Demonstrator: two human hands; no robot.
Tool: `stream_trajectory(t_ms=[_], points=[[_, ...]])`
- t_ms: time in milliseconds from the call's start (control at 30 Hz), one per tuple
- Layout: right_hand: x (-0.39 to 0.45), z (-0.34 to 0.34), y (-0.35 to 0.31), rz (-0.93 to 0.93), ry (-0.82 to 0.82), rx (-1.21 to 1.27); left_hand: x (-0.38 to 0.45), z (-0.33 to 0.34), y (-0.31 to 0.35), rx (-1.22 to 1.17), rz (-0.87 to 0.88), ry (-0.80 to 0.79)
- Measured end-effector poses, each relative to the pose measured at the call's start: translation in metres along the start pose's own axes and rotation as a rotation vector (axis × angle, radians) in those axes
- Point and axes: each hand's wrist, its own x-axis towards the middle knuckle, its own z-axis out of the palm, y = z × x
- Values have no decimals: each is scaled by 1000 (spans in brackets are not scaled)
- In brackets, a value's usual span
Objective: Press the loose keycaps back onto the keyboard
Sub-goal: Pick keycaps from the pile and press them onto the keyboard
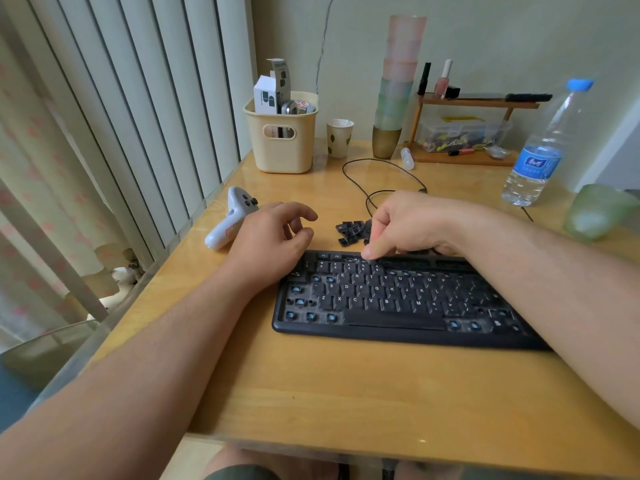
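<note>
A black keyboard (398, 306) lies on the wooden desk, with several blue switch stems bare along its left side and bottom row. Just behind its top edge sits a small pile of loose black keycaps (349, 232). My right hand (405, 223) has its fingers curled, and its thumb tip presses down on the keyboard's top row near the left. I cannot see a keycap under the thumb. My left hand (273, 233) hovers by the keyboard's top-left corner, fingers loosely curled and holding nothing.
A white game controller (230, 220) lies left of my left hand. At the back stand a cream basket (282, 147), a paper cup (339, 138), stacked tumblers (394, 98) and a wooden shelf (478, 105). A water bottle (540, 150) stands right; a black cable (374, 188) loops behind the keycaps.
</note>
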Motion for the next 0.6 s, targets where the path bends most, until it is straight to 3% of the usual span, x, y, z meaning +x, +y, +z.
stream_trajectory(t_ms=[167, 267, 367, 467, 600], points=[[7, 8, 6, -32, -13, -87, 2, 2, -2, -9, -16, -14], [12, 1, 6, -159, 104, -34, 3, 3, -4, -10, -24, -34], [26, 5, -2, -317, 220, -254, 5, 4, -5, -25, -38, -41], [42, 14, -8, -379, 201, -469, 6, 4, -5, -38, -43, -40], [53, 22, -9, -349, 149, -550, 6, 4, -5, -46, -45, -36]])
